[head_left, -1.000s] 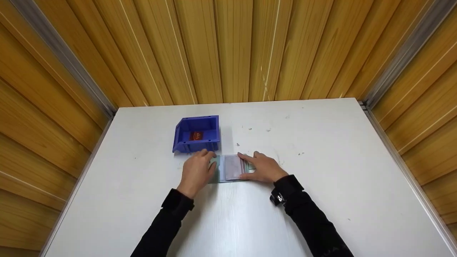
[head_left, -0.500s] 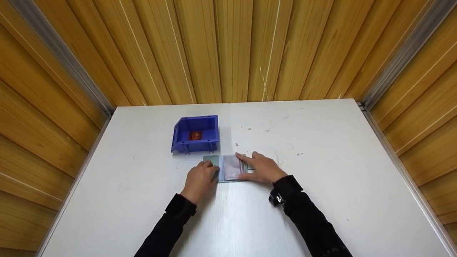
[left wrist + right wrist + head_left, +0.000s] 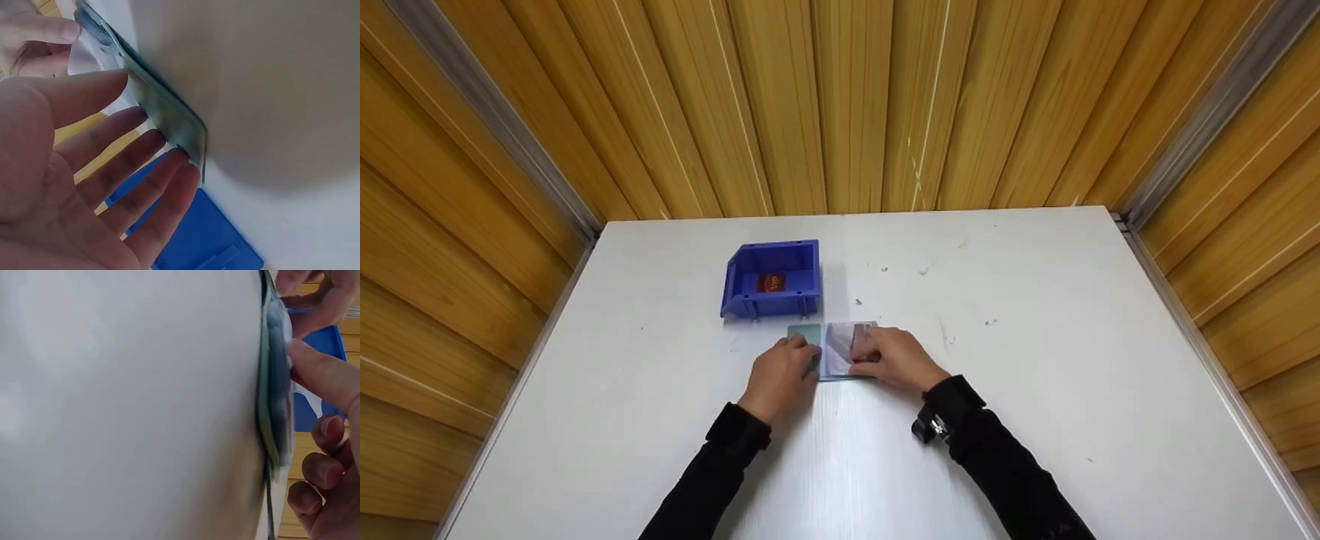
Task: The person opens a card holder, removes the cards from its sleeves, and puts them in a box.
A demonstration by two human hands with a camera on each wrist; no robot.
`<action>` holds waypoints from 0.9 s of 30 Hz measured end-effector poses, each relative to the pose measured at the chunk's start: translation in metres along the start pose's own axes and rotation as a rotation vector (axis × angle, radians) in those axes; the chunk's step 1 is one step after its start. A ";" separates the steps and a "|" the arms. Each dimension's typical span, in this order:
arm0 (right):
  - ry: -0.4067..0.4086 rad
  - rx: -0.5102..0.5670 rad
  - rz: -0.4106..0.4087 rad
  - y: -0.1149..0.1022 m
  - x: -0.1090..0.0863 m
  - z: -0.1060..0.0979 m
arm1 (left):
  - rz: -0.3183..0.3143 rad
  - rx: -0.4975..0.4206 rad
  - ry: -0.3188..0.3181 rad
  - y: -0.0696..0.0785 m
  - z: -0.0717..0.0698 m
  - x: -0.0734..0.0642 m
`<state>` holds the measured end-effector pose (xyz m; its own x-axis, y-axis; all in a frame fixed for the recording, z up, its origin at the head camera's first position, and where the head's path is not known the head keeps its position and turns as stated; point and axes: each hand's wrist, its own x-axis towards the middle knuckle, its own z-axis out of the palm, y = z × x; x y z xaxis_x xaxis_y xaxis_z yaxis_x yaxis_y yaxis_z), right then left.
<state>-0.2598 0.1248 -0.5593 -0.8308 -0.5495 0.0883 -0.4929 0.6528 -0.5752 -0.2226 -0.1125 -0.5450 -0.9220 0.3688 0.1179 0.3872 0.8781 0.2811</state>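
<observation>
A card holder (image 3: 805, 332) with a green cover and clear plastic sleeves lies spread open on the white table. Its left cover is under my left hand (image 3: 781, 376), whose fingertips rest on it; the left wrist view shows those fingers (image 3: 121, 152) long and spaced apart. At the holder's right side my right hand (image 3: 901, 361) pinches a clear sleeve page (image 3: 838, 358) near its right edge. Beside the right fingertips shows a reddish card (image 3: 859, 339), partly covered. In the right wrist view the thumb (image 3: 320, 371) lies against the stacked sleeves (image 3: 279, 382).
Just behind the left hand stands a blue plastic bin (image 3: 772, 304) with a red card (image 3: 770, 283) marked VIP lying in it. Wood-look panels (image 3: 847, 105) enclose the table (image 3: 1035, 300) at the back and both sides.
My left hand has drawn back toward the near edge of the green cover, baring its far corner. My right fingers have shifted left over the sleeves, and a reddish card now shows.
</observation>
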 end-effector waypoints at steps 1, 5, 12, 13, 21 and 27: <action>-0.001 0.009 0.000 0.000 0.000 0.002 | 0.000 -0.014 0.009 0.000 0.000 0.000; -0.017 0.009 0.000 -0.004 0.001 0.007 | -0.005 -0.082 0.062 -0.003 -0.002 -0.002; -0.061 -0.069 -0.021 -0.012 0.003 0.009 | 0.026 -0.100 0.102 -0.002 -0.004 0.002; -0.066 -0.082 -0.027 -0.013 0.003 0.009 | 0.033 -0.086 0.106 -0.001 -0.003 0.002; -0.102 -0.106 -0.041 -0.014 0.001 0.014 | 0.002 -0.059 0.149 0.004 -0.001 0.008; -0.068 -0.117 -0.038 -0.011 0.001 0.012 | -0.077 -0.055 0.170 0.001 -0.002 0.008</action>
<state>-0.2520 0.1109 -0.5627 -0.7938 -0.6060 0.0508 -0.5533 0.6851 -0.4738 -0.2294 -0.1093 -0.5421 -0.9374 0.2403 0.2522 0.3194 0.8819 0.3467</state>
